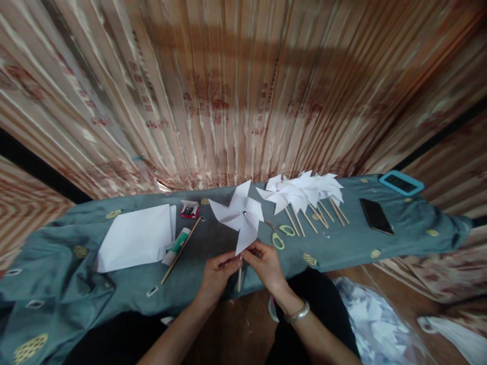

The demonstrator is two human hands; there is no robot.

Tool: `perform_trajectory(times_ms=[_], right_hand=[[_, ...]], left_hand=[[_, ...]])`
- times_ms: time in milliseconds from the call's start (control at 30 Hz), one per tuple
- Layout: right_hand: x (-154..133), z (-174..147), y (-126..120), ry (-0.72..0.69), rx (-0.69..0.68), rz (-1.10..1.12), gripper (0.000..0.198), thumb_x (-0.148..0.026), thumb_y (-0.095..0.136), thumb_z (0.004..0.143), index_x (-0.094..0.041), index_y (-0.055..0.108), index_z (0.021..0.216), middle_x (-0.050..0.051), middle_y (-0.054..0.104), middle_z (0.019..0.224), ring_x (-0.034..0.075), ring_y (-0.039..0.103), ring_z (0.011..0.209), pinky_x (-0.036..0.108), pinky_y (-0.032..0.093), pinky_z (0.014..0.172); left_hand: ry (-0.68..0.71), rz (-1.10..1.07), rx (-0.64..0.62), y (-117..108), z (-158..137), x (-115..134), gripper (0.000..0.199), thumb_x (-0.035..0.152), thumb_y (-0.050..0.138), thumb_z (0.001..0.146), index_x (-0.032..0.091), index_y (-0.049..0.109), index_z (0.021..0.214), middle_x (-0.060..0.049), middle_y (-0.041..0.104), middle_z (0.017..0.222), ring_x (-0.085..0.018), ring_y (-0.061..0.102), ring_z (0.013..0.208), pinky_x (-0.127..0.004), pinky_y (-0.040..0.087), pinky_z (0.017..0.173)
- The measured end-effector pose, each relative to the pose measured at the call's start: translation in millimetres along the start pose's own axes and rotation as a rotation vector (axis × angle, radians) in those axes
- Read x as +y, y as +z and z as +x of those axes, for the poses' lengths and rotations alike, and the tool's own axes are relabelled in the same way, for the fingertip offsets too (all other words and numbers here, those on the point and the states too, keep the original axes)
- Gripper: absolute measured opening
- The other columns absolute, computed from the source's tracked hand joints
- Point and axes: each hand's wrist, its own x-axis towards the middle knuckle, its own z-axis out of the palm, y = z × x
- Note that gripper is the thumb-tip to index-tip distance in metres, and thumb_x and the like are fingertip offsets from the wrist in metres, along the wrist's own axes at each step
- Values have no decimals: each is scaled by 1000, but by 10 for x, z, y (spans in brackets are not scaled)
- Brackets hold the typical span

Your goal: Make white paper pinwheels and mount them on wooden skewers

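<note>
A white paper pinwheel (228, 215) with a silvery pin at its centre faces up in front of me. Its wooden stick (239, 280) points down towards the table's near edge. My left hand (218, 274) pinches around the upper stick, just below the lowest blade. On the other side, my right hand (268, 265) is closed at the same spot, its fingers by the blade's tip; the fingertips of both hands nearly meet. Green-handled scissors (279, 241) lie just right of the pinwheel, their blades partly hidden by it.
Several finished pinwheels (300, 195) overlap at the back right, near a black phone (376, 215) and a blue-framed tablet (402, 183). To the left lie white paper sheets (135, 238), a glue stick (178, 244), a loose stick (180, 251) and a small red box (189, 209).
</note>
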Motion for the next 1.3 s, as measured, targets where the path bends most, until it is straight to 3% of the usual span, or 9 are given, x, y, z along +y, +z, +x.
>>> perform_trajectory(times_ms=[167, 300, 500, 733, 900, 967, 1067, 1200, 1300], right_hand=[[-71, 155, -256, -41, 89, -127, 27, -41, 66, 67, -18, 61, 54, -2, 59, 51, 11, 48, 51, 24, 40, 53], [-237, 429, -628, -56, 117, -329, 27, -43, 66, 64, -18, 63, 56, -1, 61, 55, 13, 51, 54, 25, 41, 56], [-465, 933, -1068, 2, 198, -776, 12, -28, 63, 64, -19, 70, 60, 2, 68, 59, 17, 60, 60, 25, 39, 55], [-266, 1151, -1141, 99, 160, -1181, 12, -27, 68, 66, -21, 71, 56, 3, 68, 55, 20, 65, 58, 25, 36, 51], [-248, 1003, -1192, 46, 162, -1315, 21, -33, 64, 77, -16, 75, 75, 13, 73, 70, 27, 69, 69, 31, 42, 57], [-260, 889, -1131, -26, 182, -1321, 26, -33, 58, 82, -14, 75, 86, 16, 74, 80, 29, 70, 76, 33, 46, 63], [-210, 688, -819, -294, 129, -1177, 26, -31, 52, 86, -15, 72, 92, 14, 75, 91, 26, 70, 82, 34, 51, 73], [4, 417, -158, -477, -180, -952, 24, -28, 48, 91, -19, 71, 90, 9, 75, 97, 23, 69, 94, 35, 52, 85], [202, 239, 180, -529, -283, -886, 24, -23, 46, 92, -18, 70, 95, 9, 74, 100, 23, 68, 96, 39, 53, 89]], left_hand=[[-30, -20, 32, -33, -2, 24, 49, 35, 90, 41, 17, 78, 85, -9, 78, 88, -24, 72, 82, -37, 55, 85], [1, -11, 11, -125, -18, 49, 47, 35, 88, 42, 16, 77, 83, -9, 78, 88, -24, 72, 81, -39, 55, 87], [71, 40, -7, -343, -47, 54, 38, 31, 83, 50, 17, 77, 85, -8, 77, 89, -22, 71, 82, -38, 55, 86], [255, 239, 29, -634, -124, 61, 27, 28, 70, 64, 18, 77, 88, -8, 75, 89, -21, 69, 80, -34, 56, 78], [451, 430, 177, -971, -136, 311, 25, 30, 67, 71, 19, 75, 92, -7, 74, 93, -21, 68, 85, -34, 55, 80], [491, 451, 262, -1147, -108, 417, 29, 35, 65, 74, 19, 74, 95, -7, 74, 98, -21, 68, 88, -34, 54, 80], [500, 567, 328, -1369, -54, 477, 34, 40, 63, 76, 18, 73, 99, -8, 73, 100, -22, 68, 88, -34, 55, 80], [505, 828, 340, -1486, -6, 409, 35, 36, 58, 78, 18, 71, 105, -11, 70, 110, -24, 67, 96, -37, 55, 84], [487, 943, 337, -1471, -2, 358, 31, 29, 60, 76, 20, 72, 103, -10, 70, 111, -26, 65, 103, -40, 51, 93]])
